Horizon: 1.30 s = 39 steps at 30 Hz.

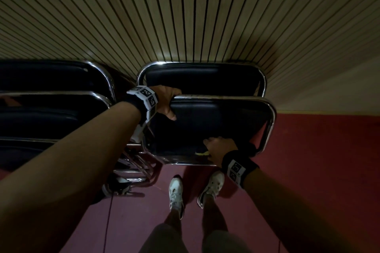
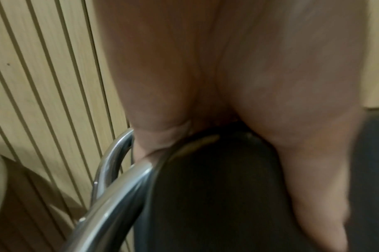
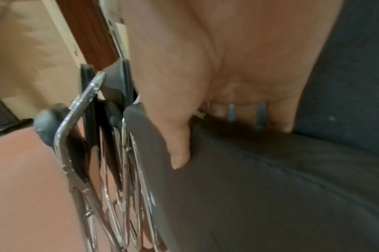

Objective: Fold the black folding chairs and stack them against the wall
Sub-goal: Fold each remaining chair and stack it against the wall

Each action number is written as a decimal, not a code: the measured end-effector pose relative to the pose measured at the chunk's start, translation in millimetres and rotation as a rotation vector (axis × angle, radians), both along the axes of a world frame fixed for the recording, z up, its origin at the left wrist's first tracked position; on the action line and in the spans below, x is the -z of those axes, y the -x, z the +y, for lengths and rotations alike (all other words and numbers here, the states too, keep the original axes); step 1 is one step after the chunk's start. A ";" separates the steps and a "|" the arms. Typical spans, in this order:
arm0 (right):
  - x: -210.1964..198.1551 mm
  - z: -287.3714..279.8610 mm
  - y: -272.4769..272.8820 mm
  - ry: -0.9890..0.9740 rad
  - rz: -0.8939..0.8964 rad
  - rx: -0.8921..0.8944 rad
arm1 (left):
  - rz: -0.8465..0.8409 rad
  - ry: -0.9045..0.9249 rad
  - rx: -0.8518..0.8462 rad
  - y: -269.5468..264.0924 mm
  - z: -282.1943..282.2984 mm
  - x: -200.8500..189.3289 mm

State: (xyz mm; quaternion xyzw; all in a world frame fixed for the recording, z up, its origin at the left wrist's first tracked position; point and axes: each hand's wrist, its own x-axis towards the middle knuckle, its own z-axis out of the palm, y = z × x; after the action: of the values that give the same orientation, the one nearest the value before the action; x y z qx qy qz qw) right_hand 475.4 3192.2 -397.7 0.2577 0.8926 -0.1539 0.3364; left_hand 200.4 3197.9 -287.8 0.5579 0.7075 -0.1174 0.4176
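Stacking step in hand, dim light. The near chair (image 1: 222, 129), black pad in a chrome frame, appears already folded flat and is held upright just in front of another folded chair (image 1: 202, 79) that leans on the slatted wall (image 1: 185, 16). Left hand (image 1: 167, 101) is wrapped over the top left corner of the near chair's backrest, fingers over the chrome rail, thumb on the near face of the pad; the left wrist view confirms a closed hold. Right hand (image 1: 220, 147) is lower down, fingers curled over the edge of the folded seat, thumb pressed on the fabric, as the right wrist view shows. To the left, a second row of folded chairs (image 1: 51, 104) leans the same way, chrome legs bunched at the red floor (image 1: 318, 160). Person's white shoes (image 1: 175, 191) stand close behind. Next move, by my reading: tip the near chair forward onto the one behind, frames aligned, feet planted, then release both hands.
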 end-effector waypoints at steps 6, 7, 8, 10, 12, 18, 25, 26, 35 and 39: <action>1.8 -8.3 -5.0 -0.051 0.013 0.083 | 0.233 -0.084 0.041 -10.4 -18.7 3.6; 0.2 -8.6 -6.9 -0.062 0.022 0.079 | 0.253 -0.094 0.042 -12.0 -22.2 4.0; 0.8 -8.1 -8.1 -0.065 0.024 0.074 | 0.256 -0.104 0.026 -12.5 -26.0 7.5; -4.4 -12.4 -15.3 -0.089 0.040 0.077 | 0.255 -0.153 0.003 -19.7 -33.9 3.5; -6.8 -19.1 -22.3 -0.101 0.060 0.096 | 0.245 -0.246 -0.041 -26.8 -41.7 0.1; -33.4 -39.3 -43.0 -0.195 0.145 0.217 | 0.241 -0.586 -0.012 -53.3 -60.6 -30.2; -130.3 -22.6 -56.5 -0.165 0.186 0.469 | 0.002 -0.625 0.145 -90.2 -53.8 -87.5; -134.3 -13.5 -54.3 -0.137 0.191 0.491 | -0.029 -0.584 0.131 -92.9 -51.1 -87.4; -232.3 -65.3 -143.8 -0.185 0.220 0.803 | -0.081 -0.432 0.479 -197.2 -66.0 -140.3; -257.2 -117.6 -214.4 -0.259 0.220 0.911 | -0.095 -0.425 0.597 -267.6 -84.1 -153.3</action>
State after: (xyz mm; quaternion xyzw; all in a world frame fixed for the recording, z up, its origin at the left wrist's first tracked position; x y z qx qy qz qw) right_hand 689.8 3074.6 -140.5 0.6442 0.7310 -0.1997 0.1037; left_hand 468.0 3113.8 -134.6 0.8187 0.5023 -0.0587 0.2722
